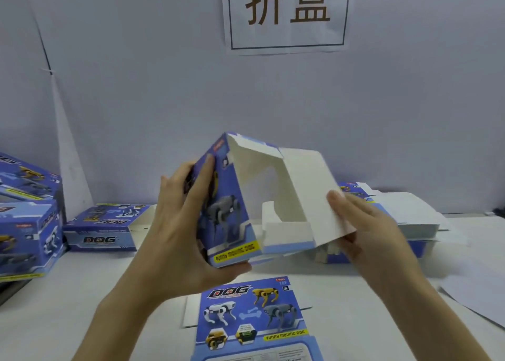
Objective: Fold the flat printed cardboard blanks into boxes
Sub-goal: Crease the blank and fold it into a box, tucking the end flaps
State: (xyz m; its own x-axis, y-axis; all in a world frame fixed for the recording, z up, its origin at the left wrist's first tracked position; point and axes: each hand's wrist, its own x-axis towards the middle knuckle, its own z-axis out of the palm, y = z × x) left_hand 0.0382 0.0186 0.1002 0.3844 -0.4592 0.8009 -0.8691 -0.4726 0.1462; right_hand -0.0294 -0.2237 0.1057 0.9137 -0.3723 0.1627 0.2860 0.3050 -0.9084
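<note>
Holding the half-formed box point(235, 202) in the air just above the counter point(82, 300), we are looking into its open white inside, which is facing us. Our left hand point(180, 224) is curling round the printed side panel, thumb under the near corner and fingers over the far edge. Our right hand point(366, 232) is pinching the big white flap point(311, 191), thumb on top and fingers beneath.

We are judging the card to be light and thin: stiff across its panels, but ready to buckle anywhere off the scored lines. Its glossy print is probably slick. So we are taking hold close to the folds and edges, not mid-panel.

A flat blank point(254, 317) is lying printed side up on the counter, just nearer to us than the box. Finished boxes point(101, 232) are sitting to the left, and a stack of blanks point(415, 224) is lying at the far right. A sign point(287, 13) is hanging on the wall beyond.
</note>
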